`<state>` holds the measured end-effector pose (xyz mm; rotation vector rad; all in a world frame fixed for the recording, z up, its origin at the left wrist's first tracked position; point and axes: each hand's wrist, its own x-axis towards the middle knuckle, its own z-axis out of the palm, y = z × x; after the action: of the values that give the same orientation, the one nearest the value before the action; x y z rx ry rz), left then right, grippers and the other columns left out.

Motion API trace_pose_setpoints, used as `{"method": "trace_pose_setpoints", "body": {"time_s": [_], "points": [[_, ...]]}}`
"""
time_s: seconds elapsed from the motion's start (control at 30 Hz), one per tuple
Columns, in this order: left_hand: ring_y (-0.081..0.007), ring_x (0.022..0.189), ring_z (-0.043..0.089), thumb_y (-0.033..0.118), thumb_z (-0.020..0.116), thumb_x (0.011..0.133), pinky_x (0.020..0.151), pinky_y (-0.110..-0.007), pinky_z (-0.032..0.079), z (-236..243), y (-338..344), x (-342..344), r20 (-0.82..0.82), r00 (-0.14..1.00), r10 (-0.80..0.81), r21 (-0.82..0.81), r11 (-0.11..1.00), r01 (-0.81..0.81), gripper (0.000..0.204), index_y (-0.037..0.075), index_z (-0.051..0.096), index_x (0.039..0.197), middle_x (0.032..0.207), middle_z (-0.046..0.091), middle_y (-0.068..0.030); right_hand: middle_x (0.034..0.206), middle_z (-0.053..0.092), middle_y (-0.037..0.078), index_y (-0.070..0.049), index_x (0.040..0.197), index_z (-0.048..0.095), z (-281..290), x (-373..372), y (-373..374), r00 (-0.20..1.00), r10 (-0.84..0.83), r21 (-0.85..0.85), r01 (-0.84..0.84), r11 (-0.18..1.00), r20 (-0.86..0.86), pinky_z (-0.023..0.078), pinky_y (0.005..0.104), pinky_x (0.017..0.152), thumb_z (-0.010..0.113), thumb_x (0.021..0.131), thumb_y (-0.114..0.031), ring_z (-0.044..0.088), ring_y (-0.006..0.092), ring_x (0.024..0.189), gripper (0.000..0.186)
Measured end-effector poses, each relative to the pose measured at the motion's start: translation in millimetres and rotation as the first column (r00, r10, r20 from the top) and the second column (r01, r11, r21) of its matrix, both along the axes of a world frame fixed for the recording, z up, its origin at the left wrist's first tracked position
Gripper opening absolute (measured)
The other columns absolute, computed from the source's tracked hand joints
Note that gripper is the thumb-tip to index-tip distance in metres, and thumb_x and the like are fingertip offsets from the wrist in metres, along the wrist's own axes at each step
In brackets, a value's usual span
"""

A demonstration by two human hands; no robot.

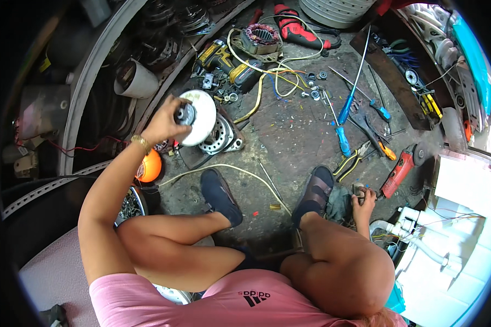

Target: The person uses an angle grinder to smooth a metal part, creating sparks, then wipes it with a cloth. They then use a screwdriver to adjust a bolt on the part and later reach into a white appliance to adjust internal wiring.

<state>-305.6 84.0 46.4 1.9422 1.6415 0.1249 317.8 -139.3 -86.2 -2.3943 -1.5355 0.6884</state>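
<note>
My left hand (166,119) is closed round the grey metal hub of a white round disc (204,117), at the left of the work area. Partly hidden under the disc is a metal motor housing with round holes (219,140), lying on the floor. Low on the right, my right hand (364,203) curls its fingers round a small dark piece that I cannot make out. A grey cloth (339,203) lies beside it, near my right shoe.
A yellow drill (223,59), a wound motor stator (260,37) and a red power tool (297,28) lie at the back. Blue screwdrivers (348,109), yellow-black pliers (353,162) and a red angle grinder (401,170) lie to the right. An orange ball (150,166) is at left.
</note>
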Motion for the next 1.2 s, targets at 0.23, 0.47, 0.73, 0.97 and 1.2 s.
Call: {"method": "trace_pose_setpoints", "body": {"time_s": [0.23,0.47,0.73,0.97,1.2], "points": [[-0.0367,0.114,0.056,0.016,0.084,0.064,0.101,-0.040,0.047,7,-50,18,-0.014,1.000,0.018,-0.057,0.998,-0.018,0.066,0.010,0.055,0.123,0.123,0.049,-0.0161,0.125,0.052,0.022,-0.006,0.114,0.063,-4,-4,0,0.998,0.037,0.090,-0.041,0.995,0.053,0.041,0.0474,0.100,0.076,0.074,-0.014,0.051,0.0416,0.118,0.042],[-0.0359,0.111,0.058,0.017,0.084,0.064,0.096,-0.041,0.050,-10,-57,23,0.003,1.000,0.014,0.004,1.000,-0.014,0.066,0.010,0.055,0.123,0.120,0.049,-0.0151,0.130,0.050,0.022,-0.008,0.116,0.062,-6,-1,-1,0.999,0.030,0.052,-0.032,0.998,0.032,0.039,0.0473,0.102,0.076,0.075,-0.016,0.048,0.0413,0.121,0.044],[-0.0359,0.109,0.059,0.033,0.089,0.064,0.095,-0.042,0.049,-26,-53,27,-0.023,0.997,0.078,0.031,0.997,-0.077,0.074,0.005,0.054,0.122,0.116,0.054,-0.0166,0.137,0.046,0.021,-0.009,0.120,0.060,-8,-1,-1,0.998,0.043,0.017,-0.044,0.999,0.036,0.034,0.0461,0.106,0.077,0.077,-0.017,0.044,0.0408,0.126,0.047],[-0.0352,0.109,0.059,0.036,0.089,0.065,0.096,-0.042,0.048,-40,-64,26,-0.002,0.988,0.152,0.052,0.987,-0.152,0.074,0.002,0.055,0.121,0.115,0.055,-0.0172,0.137,0.046,0.020,-0.010,0.121,0.060,-8,1,-2,0.998,0.058,0.011,-0.058,0.998,0.039,0.034,0.0462,0.106,0.076,0.077,-0.017,0.045,0.0405,0.126,0.048],[-0.0346,0.110,0.058,0.025,0.088,0.068,0.095,-0.039,0.049,-51,-61,19,0.034,0.998,0.061,-0.030,0.998,-0.060,0.076,0.006,0.051,0.132,0.118,0.052,-0.0161,0.138,0.046,0.019,-0.012,0.122,0.060,-3,-5,5,0.999,0.034,-0.038,-0.033,0.999,0.024,0.034,0.0453,0.106,0.076,0.077,-0.017,0.044,0.0389,0.128,0.048]]}}
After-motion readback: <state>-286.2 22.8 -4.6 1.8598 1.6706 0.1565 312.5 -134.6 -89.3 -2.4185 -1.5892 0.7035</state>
